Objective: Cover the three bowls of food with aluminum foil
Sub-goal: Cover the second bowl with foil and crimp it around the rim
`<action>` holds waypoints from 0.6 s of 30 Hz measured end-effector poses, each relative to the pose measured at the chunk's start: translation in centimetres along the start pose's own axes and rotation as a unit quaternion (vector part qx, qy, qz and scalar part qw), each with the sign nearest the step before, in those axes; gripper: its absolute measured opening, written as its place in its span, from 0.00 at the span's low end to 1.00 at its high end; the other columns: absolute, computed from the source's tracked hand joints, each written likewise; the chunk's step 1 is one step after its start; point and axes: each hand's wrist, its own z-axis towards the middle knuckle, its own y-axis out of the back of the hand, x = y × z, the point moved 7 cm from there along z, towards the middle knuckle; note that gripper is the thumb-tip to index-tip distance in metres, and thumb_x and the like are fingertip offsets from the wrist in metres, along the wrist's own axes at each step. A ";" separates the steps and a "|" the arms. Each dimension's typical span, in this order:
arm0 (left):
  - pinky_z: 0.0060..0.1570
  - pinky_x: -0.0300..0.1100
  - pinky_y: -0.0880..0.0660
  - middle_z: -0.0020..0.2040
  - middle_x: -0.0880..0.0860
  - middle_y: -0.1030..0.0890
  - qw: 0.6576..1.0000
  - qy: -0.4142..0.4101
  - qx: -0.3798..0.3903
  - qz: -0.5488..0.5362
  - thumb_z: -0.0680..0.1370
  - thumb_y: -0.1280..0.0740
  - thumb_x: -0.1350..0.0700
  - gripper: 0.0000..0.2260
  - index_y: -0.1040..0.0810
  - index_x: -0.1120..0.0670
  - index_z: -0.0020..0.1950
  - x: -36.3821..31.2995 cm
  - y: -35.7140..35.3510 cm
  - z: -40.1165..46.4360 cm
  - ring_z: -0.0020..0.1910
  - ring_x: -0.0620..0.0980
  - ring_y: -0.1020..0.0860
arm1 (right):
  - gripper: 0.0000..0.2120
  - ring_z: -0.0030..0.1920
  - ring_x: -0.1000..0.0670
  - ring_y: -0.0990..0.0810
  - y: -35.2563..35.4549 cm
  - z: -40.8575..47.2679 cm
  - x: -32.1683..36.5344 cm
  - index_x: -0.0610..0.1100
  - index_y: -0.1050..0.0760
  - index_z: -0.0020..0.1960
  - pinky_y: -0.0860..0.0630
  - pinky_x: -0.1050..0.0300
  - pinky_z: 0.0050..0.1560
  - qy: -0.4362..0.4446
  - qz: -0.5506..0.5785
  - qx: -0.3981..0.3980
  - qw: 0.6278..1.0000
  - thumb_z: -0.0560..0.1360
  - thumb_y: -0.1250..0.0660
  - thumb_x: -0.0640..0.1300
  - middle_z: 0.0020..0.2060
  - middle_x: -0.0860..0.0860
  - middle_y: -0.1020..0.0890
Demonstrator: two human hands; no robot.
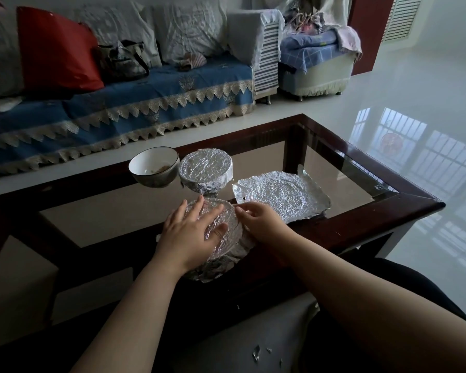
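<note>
Three bowls stand on a glass coffee table (361, 227). The near bowl (228, 249) is wrapped in aluminum foil; my left hand (191, 232) lies flat on its top with straight fingers. My right hand (258, 222) presses the foil at the bowl's right rim with bent fingers. Behind it stands a second foil-covered bowl (205, 169). To its left an uncovered white bowl (154, 166) holds a little food. A loose crinkled foil sheet (283, 195) lies flat on the glass to the right.
The table has a dark wooden frame (420, 204). A sofa with a blue lace-edged cover (119, 103) and a red cushion (57, 49) runs behind it. Small foil scraps (257, 352) lie on my lap. Glossy white floor (414, 90) extends right.
</note>
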 end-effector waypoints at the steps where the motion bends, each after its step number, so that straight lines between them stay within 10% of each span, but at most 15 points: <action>1: 0.73 0.56 0.53 0.79 0.45 0.53 1.000 0.003 0.004 0.002 0.69 0.63 0.26 0.32 0.50 0.30 0.73 0.0 0.0 0.0 0.77 0.54 0.55 | 0.14 0.46 0.52 0.22 0.0 0.0 -0.3 0.44 0.22 0.59 0.27 0.60 0.48 -0.009 0.008 0.009 1.000 0.78 0.37 0.50 0.51 0.46 0.17; 10: 0.72 0.55 0.51 0.79 0.45 0.52 1.000 0.009 0.009 0.006 0.71 0.60 0.28 0.30 0.48 0.30 0.73 0.0 0.0 -0.1 0.77 0.53 0.54 | 0.05 0.26 0.55 0.28 -1.4 -0.2 -1.9 0.42 0.25 0.43 0.30 0.63 0.29 -0.128 0.330 0.112 0.929 0.78 0.35 0.40 0.27 0.53 0.22; 18: 0.72 0.56 0.51 0.79 0.46 0.51 1.000 0.006 -0.003 0.005 0.70 0.61 0.27 0.31 0.47 0.30 0.73 0.0 0.0 -0.1 0.77 0.54 0.52 | 0.12 0.21 0.54 0.38 -1.4 -0.1 -3.2 0.43 0.27 0.36 0.39 0.62 0.23 -0.126 0.294 0.031 0.947 0.75 0.32 0.46 0.21 0.51 0.31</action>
